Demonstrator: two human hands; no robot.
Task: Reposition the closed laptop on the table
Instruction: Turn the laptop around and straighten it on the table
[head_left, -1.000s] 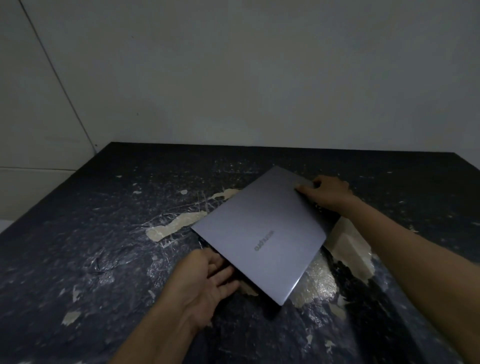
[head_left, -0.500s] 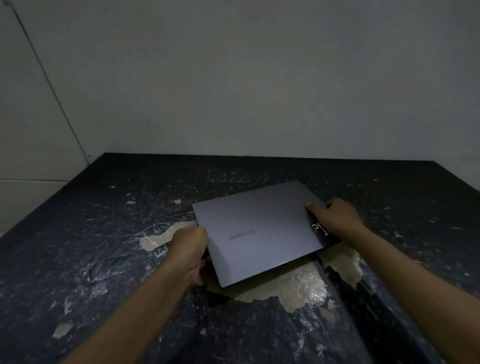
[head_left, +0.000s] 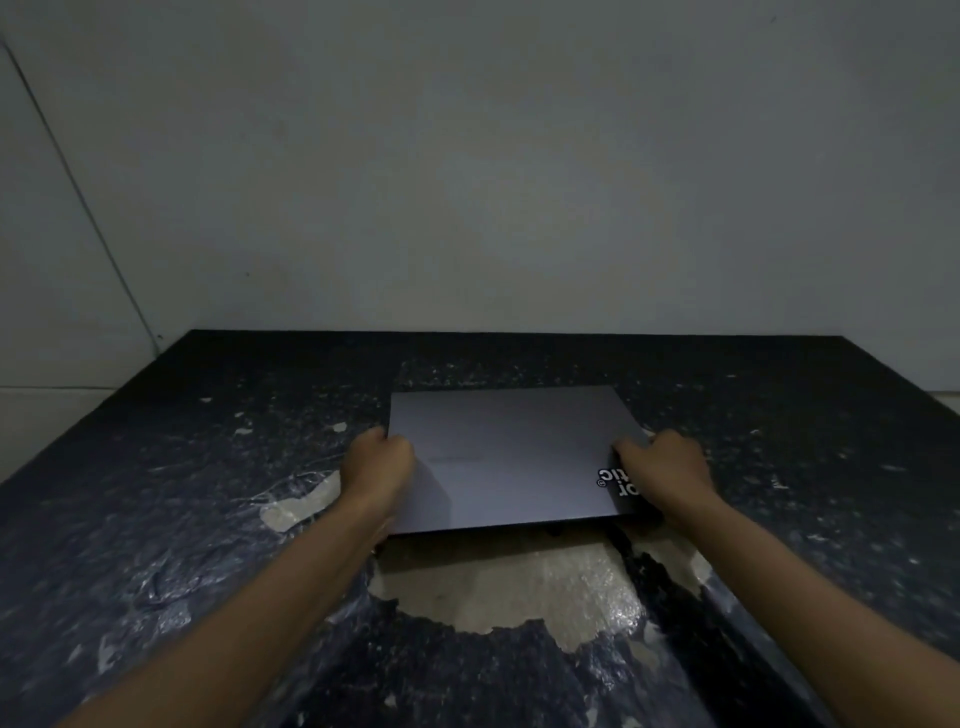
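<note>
closed laptop (head_left: 511, 457), both hands gripping, worn table (head_left: 156, 519)

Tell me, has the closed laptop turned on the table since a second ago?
Yes. The laptop has rotated from a diagonal to roughly square with the table's far edge, and now covers less of the bare worn patch. Both hands grip its sides.

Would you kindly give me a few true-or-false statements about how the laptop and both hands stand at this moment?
1. The laptop is closed. True.
2. Only one hand touches it. False: the left hand grips its left edge and the right hand its right edge.
3. The laptop lies square to the table's far edge. True, roughly.
4. The tabletop is smooth and unmarked. False: its dark covering has peeled, baring a pale patch in front of the laptop.
5. White lettering shows by the right hand. True.
</note>
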